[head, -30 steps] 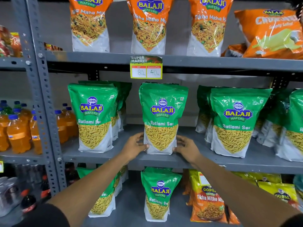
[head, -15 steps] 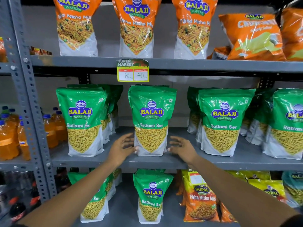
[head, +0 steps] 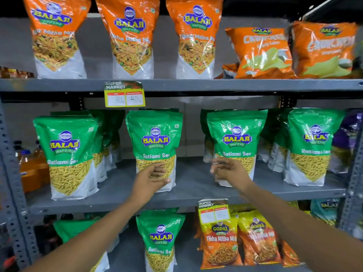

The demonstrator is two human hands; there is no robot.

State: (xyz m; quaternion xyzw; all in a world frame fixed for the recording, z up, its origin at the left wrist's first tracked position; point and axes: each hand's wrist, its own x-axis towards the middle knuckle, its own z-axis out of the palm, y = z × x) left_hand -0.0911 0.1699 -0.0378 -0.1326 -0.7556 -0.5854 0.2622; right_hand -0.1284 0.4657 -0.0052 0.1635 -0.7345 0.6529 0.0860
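A green Balaji Ratlami Sev pouch (head: 154, 140) stands upright in the middle of the grey metal shelf (head: 121, 201). My left hand (head: 151, 178) is in front of its lower part with loosely curled fingers, and I cannot tell if it touches. A second green pouch (head: 236, 138) stands to the right. My right hand (head: 228, 171), blurred and with spread fingers, is in front of that pouch's lower left corner and holds nothing. A third green pouch (head: 67, 152) stands at the left.
Orange Tikha Mitha Mix pouches (head: 131, 42) and chip bags (head: 261, 54) fill the shelf above, which carries a yellow price label (head: 125, 98). Below are another green pouch (head: 160, 240) and Gopal packets (head: 221, 240). Orange drink bottles (head: 31, 169) stand at the left behind a perforated upright (head: 11, 173).
Both hands have let go of the sides of the middle pouch and moved right. The right hand now reaches the neighbouring pouch. The view has shifted right and closer.
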